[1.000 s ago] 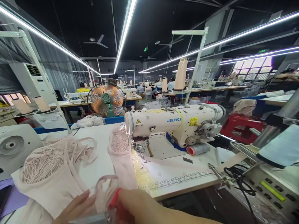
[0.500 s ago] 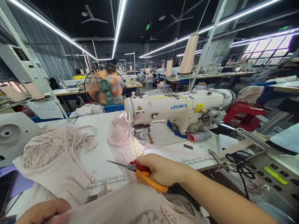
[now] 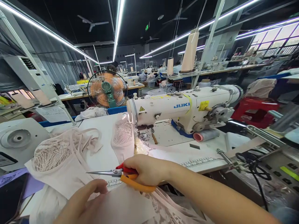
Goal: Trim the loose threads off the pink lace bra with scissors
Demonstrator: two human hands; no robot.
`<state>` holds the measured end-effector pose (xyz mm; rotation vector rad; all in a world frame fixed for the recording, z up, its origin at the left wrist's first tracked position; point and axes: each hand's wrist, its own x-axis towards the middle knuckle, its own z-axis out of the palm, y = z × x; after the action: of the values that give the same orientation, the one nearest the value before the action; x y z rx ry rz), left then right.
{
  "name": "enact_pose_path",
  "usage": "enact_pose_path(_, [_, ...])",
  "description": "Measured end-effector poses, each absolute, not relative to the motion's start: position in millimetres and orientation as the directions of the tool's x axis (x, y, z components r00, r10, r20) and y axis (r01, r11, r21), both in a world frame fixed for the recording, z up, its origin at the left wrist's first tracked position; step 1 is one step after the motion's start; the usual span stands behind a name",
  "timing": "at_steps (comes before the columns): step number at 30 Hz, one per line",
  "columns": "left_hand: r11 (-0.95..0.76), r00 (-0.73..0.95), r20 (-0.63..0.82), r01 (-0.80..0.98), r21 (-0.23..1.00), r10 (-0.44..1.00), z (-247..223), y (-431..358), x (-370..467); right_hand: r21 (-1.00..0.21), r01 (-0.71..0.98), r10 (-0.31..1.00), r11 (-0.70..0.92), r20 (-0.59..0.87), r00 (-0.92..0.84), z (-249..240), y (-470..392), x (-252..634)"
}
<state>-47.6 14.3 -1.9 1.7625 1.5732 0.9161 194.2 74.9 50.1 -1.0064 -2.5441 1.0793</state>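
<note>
Low at the centre of the frame, the right hand stays clamped on the scissors, blades now swung left, while the left hand, risen since a moment ago, presses loosely open on the pale fabric over the desk edge.

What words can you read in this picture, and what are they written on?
"JUKI": blue letters on the white sewing machine.
Yellow label on the machine: print too small to read.
Yellow warning triangle on the machine: a symbol, no words.
Paper sheet at the left: text blurred.
Green ceiling sign: too small to read.
Ruler marks on the table edge: numbers unreadable.
</note>
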Motion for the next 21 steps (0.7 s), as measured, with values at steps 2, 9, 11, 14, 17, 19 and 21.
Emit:
enact_pose_path(2, [-0.115, 0.098, 0.076, 0.501, 0.858, 0.992, 6, 15, -27, -0.691, 0.511, 0.636, 0.512, -0.094, -0.766, 58, 73, 186])
enact_pose_path(9, [0.049, 0.165, -0.077, 0.169, 0.984, 0.983, 4, 25, -14, -0.571, 0.544, 0.592, 0.615, -0.121, -0.797, 61, 86, 178])
enact_pose_path(11, [0.108, 0.161, -0.132, 0.149, 0.983, 0.978, 1, 27, -20, -0.548, 0.561, 0.605, 0.620, -0.121, -0.787, 59, 90, 178])
enact_pose_path(14, [0.129, 0.142, -0.151, 0.155, 0.979, 0.978, -3, 28, -26, -0.556, 0.573, 0.632, 0.602, -0.106, -0.768, 57, 93, 178])
enact_pose_path(17, [0.101, 0.140, -0.123, 0.156, 0.983, 0.982, -4, 29, -29, -0.570, 0.562, 0.635, 0.599, -0.090, -0.768, 57, 93, 176])
enact_pose_path(19, [0.099, 0.150, -0.121, 0.146, 0.984, 0.981, -6, 29, -31, -0.573, 0.559, 0.642, 0.599, -0.073, -0.764, 56, 91, 174])
enact_pose_path(21, [0.104, 0.171, -0.124, 0.123, 0.987, 0.977, -9, 30, -32, -0.572, 0.563, 0.656, 0.596, -0.057, -0.752, 57, 89, 173])
